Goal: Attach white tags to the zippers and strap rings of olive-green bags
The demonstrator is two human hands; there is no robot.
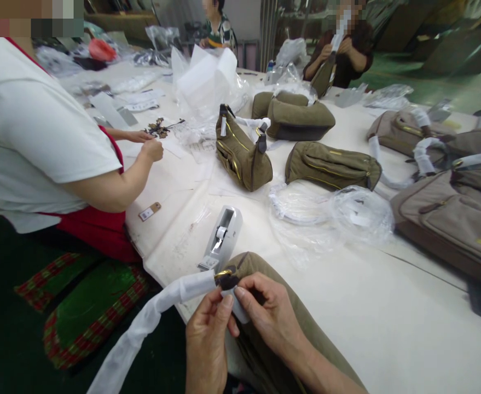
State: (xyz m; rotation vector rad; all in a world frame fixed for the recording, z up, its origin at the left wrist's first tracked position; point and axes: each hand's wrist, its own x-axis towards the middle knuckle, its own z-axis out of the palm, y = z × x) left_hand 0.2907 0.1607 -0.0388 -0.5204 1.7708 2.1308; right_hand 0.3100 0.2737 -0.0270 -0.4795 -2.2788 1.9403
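Observation:
An olive handbag (306, 323) lies at the front edge of the table, under my hands. My left hand (209, 334) and my right hand (271, 306) pinch a small piece of white wrapping (240, 311) between thumbs and fingers, at the dark tab by the bag's gold ring (224, 272). From that ring the bag's strap (154, 303), wrapped in white paper, runs down to the lower left. Just beyond the bag stands a grey tape dispenser (222, 235).
Several olive bags (244, 153) stand mid-table, with taupe bags (441, 213) at right. Clear plastic (326, 216) and a tag (150, 211) lie nearby. At left a co-worker in a white shirt (39, 126) handles small dark pieces (160, 128); other people sit at the far side.

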